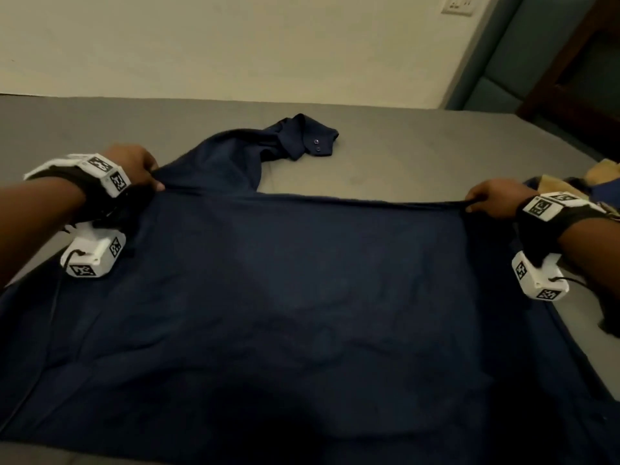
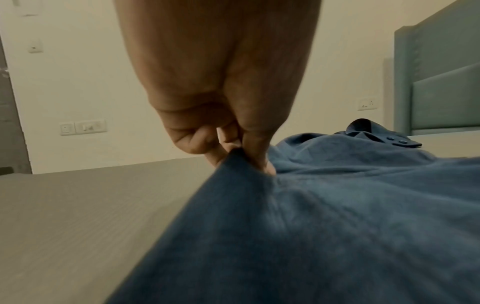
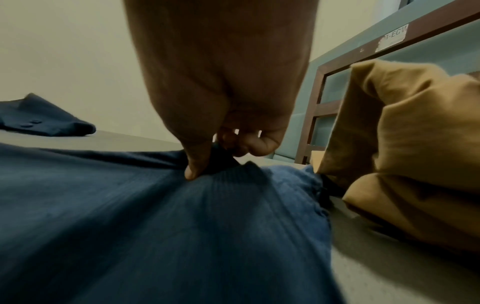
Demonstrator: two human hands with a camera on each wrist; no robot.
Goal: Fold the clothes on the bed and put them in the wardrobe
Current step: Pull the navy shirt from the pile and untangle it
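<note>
Now both hands, left [image 1: 141,169] and right [image 1: 486,201], pinch the shirt [image 1: 302,297] taut mid-fold on the bed [image 1: 436,146]; next, probably lay that edge flat and even.

Left hand [image 1: 136,166], right hand [image 1: 493,199]: spread wide apart, each grip pinched tight.

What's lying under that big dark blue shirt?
The grey bed sheet shows around the navy shirt, so the shirt lies on it. Anything else beneath is covered.
</note>
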